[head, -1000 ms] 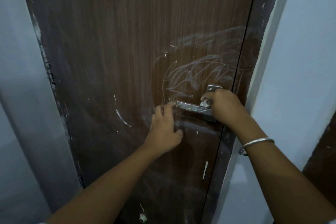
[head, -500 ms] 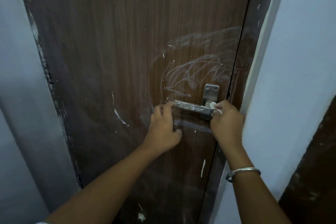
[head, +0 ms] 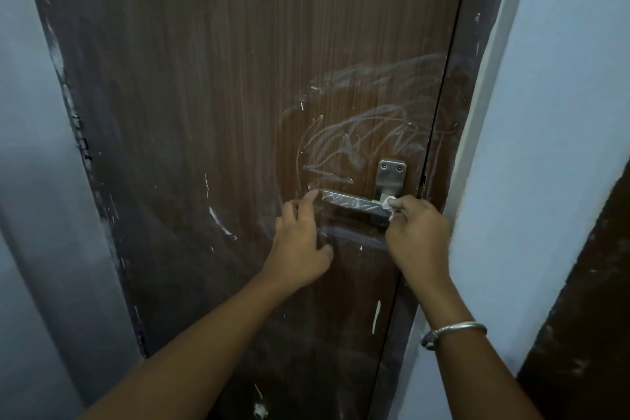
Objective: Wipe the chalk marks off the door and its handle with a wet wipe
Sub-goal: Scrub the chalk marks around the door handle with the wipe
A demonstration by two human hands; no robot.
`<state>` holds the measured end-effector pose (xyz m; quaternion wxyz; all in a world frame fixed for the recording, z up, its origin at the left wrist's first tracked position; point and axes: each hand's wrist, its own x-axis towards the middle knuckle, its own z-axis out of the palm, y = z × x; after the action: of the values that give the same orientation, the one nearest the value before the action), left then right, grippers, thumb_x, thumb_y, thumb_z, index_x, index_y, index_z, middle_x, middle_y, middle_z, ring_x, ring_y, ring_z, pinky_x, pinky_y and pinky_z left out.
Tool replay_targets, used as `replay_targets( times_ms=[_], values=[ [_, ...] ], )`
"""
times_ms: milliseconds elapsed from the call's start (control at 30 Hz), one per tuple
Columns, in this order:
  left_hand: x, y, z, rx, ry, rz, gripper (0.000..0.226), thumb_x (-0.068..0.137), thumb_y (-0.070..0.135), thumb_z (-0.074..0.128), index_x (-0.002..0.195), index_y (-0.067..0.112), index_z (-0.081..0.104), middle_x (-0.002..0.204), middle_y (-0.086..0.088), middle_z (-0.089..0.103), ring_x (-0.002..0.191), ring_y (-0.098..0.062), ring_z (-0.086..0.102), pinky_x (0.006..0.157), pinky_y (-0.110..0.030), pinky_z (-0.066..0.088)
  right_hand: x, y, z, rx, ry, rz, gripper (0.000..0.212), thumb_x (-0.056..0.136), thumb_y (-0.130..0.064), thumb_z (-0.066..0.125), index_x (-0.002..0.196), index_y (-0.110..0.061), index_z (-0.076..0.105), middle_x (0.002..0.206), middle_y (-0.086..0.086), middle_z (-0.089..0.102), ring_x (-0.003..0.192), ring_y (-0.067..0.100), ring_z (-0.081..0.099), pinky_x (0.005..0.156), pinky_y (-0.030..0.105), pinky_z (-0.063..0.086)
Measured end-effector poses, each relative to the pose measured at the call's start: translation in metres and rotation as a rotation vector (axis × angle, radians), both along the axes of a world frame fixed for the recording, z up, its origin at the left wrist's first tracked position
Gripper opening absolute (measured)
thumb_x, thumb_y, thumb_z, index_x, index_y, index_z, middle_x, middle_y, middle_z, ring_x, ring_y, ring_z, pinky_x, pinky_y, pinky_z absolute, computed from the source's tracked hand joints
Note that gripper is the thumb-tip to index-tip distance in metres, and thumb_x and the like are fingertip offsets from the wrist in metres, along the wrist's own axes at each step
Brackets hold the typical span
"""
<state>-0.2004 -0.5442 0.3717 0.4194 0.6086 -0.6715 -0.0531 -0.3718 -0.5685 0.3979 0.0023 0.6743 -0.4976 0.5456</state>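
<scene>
A dark brown wooden door (head: 221,95) fills the view. White chalk scribbles (head: 371,133) cover it above the metal lever handle (head: 351,203), whose plate (head: 391,174) sits at the door's right edge. The lever itself carries chalk streaks. My right hand (head: 417,235) is shut on a small white wet wipe (head: 388,204), pressed against the lever's right end by the plate. My left hand (head: 300,239) rests against the door with fingers apart, its fingertips at the lever's left tip, holding nothing.
A pale blue wall (head: 559,112) and white door frame (head: 477,133) stand close on the right. Another pale wall (head: 30,181) borders the door's chipped left edge. Stray white marks (head: 221,222) dot the lower door. A silver bangle (head: 453,331) circles my right wrist.
My right hand slid down from the handle plate, uncovering it, and now holds the wipe at the lever's right end. My left hand has stayed at the lever's left tip.
</scene>
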Motion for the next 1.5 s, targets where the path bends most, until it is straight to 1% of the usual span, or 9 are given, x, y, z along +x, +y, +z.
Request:
replay_targets(
  times_ms=[200, 333, 467, 600, 867, 1000, 1200, 1333, 1500],
  values=[
    [0.004, -0.001, -0.002, 0.008, 0.005, 0.003, 0.09, 0.073, 0.022, 0.068, 0.141, 0.035, 0.01, 0.136, 0.0, 0.023, 0.125, -0.03, 0.025, 0.094, -0.031, 0.02, 0.004, 0.014, 0.001, -0.139, -0.048, -0.005, 0.01, 0.079, -0.003, 0.067, 0.09, -0.003, 0.069, 0.095, 0.014, 0.065, 0.078, 0.013, 0.054, 0.066, 0.013, 0.038],
    [0.01, 0.0, -0.001, 0.008, 0.007, 0.017, 0.091, 0.074, 0.021, 0.067, 0.143, 0.031, 0.009, 0.136, 0.0, 0.024, 0.125, -0.03, 0.025, 0.094, -0.029, 0.019, 0.016, 0.018, 0.009, -0.176, -0.012, 0.04, 0.012, 0.083, 0.002, 0.061, 0.093, -0.003, 0.066, 0.094, 0.013, 0.067, 0.083, 0.023, 0.062, 0.07, 0.024, 0.046],
    [0.016, 0.003, 0.0, 0.025, 0.002, 0.013, 0.091, 0.075, 0.021, 0.067, 0.144, 0.03, 0.008, 0.138, 0.002, 0.023, 0.126, -0.028, 0.024, 0.093, -0.029, 0.02, 0.018, 0.008, 0.028, -0.132, 0.225, -0.146, 0.031, 0.079, 0.003, 0.064, 0.109, -0.006, 0.064, 0.089, 0.015, 0.069, 0.084, 0.032, 0.059, 0.068, 0.034, 0.047],
    [0.021, 0.005, 0.0, 0.043, 0.015, 0.019, 0.09, 0.075, 0.021, 0.068, 0.144, 0.028, 0.01, 0.139, 0.0, 0.023, 0.127, -0.028, 0.024, 0.098, -0.033, 0.025, 0.017, 0.0, 0.035, 0.06, 0.527, -0.261, 0.022, 0.086, -0.005, 0.059, 0.106, -0.009, 0.065, 0.088, 0.013, 0.067, 0.087, 0.029, 0.056, 0.068, 0.035, 0.046],
    [0.022, 0.003, -0.007, 0.077, 0.021, 0.043, 0.091, 0.074, 0.023, 0.068, 0.143, 0.029, 0.01, 0.139, -0.002, 0.024, 0.127, -0.031, 0.025, 0.102, -0.037, 0.025, 0.045, 0.001, 0.045, 0.136, 0.551, -0.098, 0.024, 0.087, -0.005, 0.056, 0.107, -0.013, 0.065, 0.093, 0.011, 0.067, 0.089, 0.027, 0.06, 0.07, 0.033, 0.049],
    [0.02, 0.002, -0.007, 0.073, 0.013, 0.037, 0.089, 0.075, 0.023, 0.067, 0.144, 0.027, 0.011, 0.139, -0.004, 0.025, 0.127, -0.03, 0.025, 0.102, -0.037, 0.025, 0.046, 0.001, 0.05, 0.204, 0.524, -0.121, 0.023, 0.087, -0.005, 0.057, 0.106, -0.013, 0.065, 0.095, 0.014, 0.065, 0.087, 0.029, 0.061, 0.067, 0.031, 0.047],
    [0.014, 0.0, -0.003, 0.063, -0.015, 0.031, 0.088, 0.074, 0.018, 0.065, 0.144, 0.021, 0.013, 0.138, -0.007, 0.026, 0.125, -0.033, 0.028, 0.104, -0.038, 0.025, 0.071, 0.003, 0.05, 0.131, 0.711, -0.076, 0.013, 0.088, -0.008, 0.055, 0.096, -0.011, 0.065, 0.091, 0.009, 0.066, 0.085, 0.024, 0.062, 0.063, 0.027, 0.039],
    [0.014, 0.002, -0.002, 0.064, -0.015, 0.029, 0.089, 0.073, 0.019, 0.065, 0.144, 0.02, 0.012, 0.138, -0.007, 0.026, 0.125, -0.034, 0.028, 0.104, -0.038, 0.024, 0.069, -0.007, 0.058, 0.193, 0.652, -0.014, 0.019, 0.086, -0.005, 0.057, 0.101, -0.011, 0.067, 0.094, 0.014, 0.067, 0.09, 0.031, 0.063, 0.074, 0.033, 0.05],
    [0.022, 0.001, -0.003, 0.065, 0.001, 0.045, 0.088, 0.073, 0.019, 0.066, 0.144, 0.019, 0.014, 0.14, -0.007, 0.027, 0.126, -0.032, 0.029, 0.104, -0.036, 0.025, 0.077, -0.006, 0.055, 0.131, 0.731, -0.06, 0.012, 0.086, -0.005, 0.056, 0.093, -0.008, 0.065, 0.09, 0.012, 0.066, 0.085, 0.027, 0.062, 0.065, 0.03, 0.043]
  ],
)
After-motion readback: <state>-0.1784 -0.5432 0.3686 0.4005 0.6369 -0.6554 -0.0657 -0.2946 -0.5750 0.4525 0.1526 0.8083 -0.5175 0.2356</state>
